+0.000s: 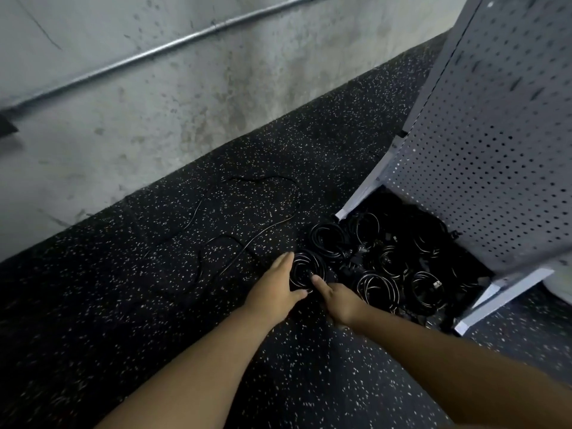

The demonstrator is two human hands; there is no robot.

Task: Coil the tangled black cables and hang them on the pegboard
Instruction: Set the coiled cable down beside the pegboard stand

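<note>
Two bare forearms reach down to the speckled floor. The left hand, fingers straight, rests against a coiled black cable. The right hand presses a straight forefinger onto the coil. A loose cable snakes leftward, and more coils lie under the pegboard.

The place was dimly lit. Most of the light was caught by the grey wall at the top, while the speckled floor was left dark. Thin bright lines were seen on the black cables, where light was bounced back. The space under the pegboard was kept in deep shadow. The pipe was bent by the wide lens. The pegboard's upper holes were smeared by blur.
</note>
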